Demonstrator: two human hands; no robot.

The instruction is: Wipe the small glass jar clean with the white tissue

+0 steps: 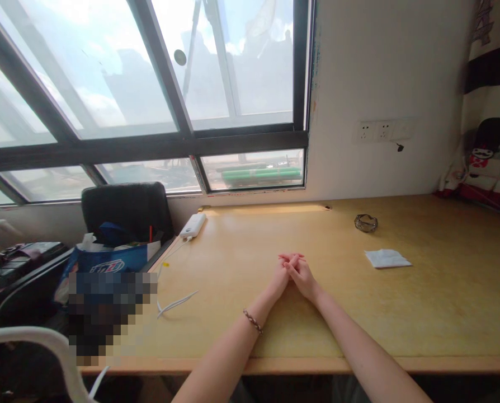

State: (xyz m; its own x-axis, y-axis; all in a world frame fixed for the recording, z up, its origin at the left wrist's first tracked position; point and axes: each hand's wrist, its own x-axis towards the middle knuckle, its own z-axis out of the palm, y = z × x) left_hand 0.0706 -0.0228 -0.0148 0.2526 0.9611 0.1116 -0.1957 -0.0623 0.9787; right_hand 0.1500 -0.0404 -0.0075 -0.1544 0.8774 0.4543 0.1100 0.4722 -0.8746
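Observation:
My left hand [280, 275] and my right hand [302, 276] rest together in the middle of a light wooden desk [443, 302]. Their fingers are interlaced and closed on each other, and I see nothing held between them. A braided bracelet [253, 321] circles my left wrist. Nearest on the right, a folded white tissue [386, 258] lies flat on the desk, apart from my hands. Behind it sits a small ring-shaped glass object [366, 223].
A white power bank [193, 225] with a white cable [175, 303] lies at the desk's left side. Left of the desk stands a black chair [126, 210] holding a blue bag [107, 260]. A window and a wall with sockets [382, 131] are behind.

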